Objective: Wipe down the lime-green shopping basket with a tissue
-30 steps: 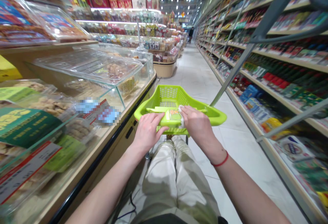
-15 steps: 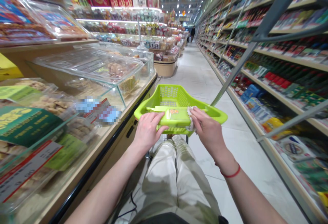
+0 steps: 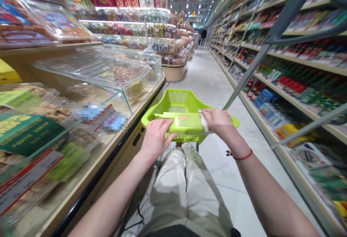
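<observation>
From where I stand, everything gathers round a bright green basket, set in front of the person's light trousers. The left hand lies at the left part of the basket's near side, its fingers draped over the green handle and its thumb held apart from them; how firmly it grips, I cannot tell. The right hand is at the right part of that same handle, fingers and thumb drawn together, pinching a crumpled white wipe that touches the green surface. Between the two hands, on the basket's handle, sits a flat panel with a small orange mark. A red bracelet circles the right wrist, nearer the person than the basket

To the left of the basket runs a tabletop with clear-lidded cases and packs of biscuits upon it. Right of the basket, a grey metal bar slants up in front of long, packed shelves. Beyond the basket, pale floor tiles stretch away past a rounded display stand, with small dark figures far down the aisle
</observation>
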The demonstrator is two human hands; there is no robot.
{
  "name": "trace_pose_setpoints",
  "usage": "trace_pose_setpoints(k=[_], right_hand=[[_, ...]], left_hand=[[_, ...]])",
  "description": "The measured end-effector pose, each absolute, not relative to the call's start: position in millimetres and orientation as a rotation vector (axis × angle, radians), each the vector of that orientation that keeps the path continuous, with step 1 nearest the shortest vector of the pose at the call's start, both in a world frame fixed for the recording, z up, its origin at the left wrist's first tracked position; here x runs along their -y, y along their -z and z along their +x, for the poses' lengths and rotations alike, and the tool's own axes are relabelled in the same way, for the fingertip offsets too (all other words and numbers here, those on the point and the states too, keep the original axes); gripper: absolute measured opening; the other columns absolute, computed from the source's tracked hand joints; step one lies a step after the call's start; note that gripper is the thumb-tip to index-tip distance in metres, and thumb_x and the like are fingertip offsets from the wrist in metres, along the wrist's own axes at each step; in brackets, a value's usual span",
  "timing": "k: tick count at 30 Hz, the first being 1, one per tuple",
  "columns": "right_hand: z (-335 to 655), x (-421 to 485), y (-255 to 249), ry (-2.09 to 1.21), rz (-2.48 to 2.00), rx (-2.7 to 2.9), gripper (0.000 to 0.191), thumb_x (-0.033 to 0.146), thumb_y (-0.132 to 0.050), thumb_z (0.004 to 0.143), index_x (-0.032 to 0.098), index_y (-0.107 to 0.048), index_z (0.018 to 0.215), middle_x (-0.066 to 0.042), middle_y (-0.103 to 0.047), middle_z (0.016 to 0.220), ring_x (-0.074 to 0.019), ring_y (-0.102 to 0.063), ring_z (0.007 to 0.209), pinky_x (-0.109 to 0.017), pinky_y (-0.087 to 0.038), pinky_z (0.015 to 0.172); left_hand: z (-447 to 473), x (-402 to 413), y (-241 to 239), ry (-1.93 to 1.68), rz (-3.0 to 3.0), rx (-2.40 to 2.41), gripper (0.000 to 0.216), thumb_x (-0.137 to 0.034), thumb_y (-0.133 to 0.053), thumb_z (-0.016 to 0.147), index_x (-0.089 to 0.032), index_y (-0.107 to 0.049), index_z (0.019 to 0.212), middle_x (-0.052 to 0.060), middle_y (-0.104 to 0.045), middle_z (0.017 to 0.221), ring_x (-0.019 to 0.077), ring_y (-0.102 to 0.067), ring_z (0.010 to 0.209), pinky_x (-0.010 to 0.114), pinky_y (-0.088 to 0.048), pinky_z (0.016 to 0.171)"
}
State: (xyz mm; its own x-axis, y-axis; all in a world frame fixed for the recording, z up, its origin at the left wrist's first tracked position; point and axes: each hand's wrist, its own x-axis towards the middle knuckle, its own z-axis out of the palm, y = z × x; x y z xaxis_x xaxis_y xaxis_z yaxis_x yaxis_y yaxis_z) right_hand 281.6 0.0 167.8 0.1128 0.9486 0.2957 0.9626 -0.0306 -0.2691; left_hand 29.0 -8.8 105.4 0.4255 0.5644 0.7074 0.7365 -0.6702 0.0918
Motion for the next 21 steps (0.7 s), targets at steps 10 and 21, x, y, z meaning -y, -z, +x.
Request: trace_pose_setpoints(k=[10, 21], right_hand=[[268.2, 36.7, -131.7, 0.380, -1.594, 1.737, 0.037, 0.033, -0.046, 0.099, 0.015, -0.070, 0.121, -0.012, -0.075, 0.119, -0.0255, -0.072, 0.107, -0.044, -0.052, 0.103], [320.0, 52.9, -107.0, 0.510, -1.259, 1.820, 0.021, 0.028, -0.050, 0.100, 0.020, -0.069, 0.106, -0.007, -0.077, 0.107, -0.0241, -0.069, 0.116, -0.053, -0.042, 0.115]], left_hand=[[27.9, 9.5, -106.9, 1.072, -2.452, 1.191, 0.044, -0.045, -0.062, 0.092, -0.017, -0.060, 0.126, 0.009, -0.071, 0.109, 0.0251, -0.063, 0.099, 0.040, -0.046, 0.088], [25.2, 11.2, -108.6, 1.065, -2.474, 1.139, 0.043, -0.043, -0.062, 0.093, -0.017, -0.059, 0.128, 0.009, -0.071, 0.108, 0.0246, -0.063, 0.099, 0.040, -0.046, 0.088]])
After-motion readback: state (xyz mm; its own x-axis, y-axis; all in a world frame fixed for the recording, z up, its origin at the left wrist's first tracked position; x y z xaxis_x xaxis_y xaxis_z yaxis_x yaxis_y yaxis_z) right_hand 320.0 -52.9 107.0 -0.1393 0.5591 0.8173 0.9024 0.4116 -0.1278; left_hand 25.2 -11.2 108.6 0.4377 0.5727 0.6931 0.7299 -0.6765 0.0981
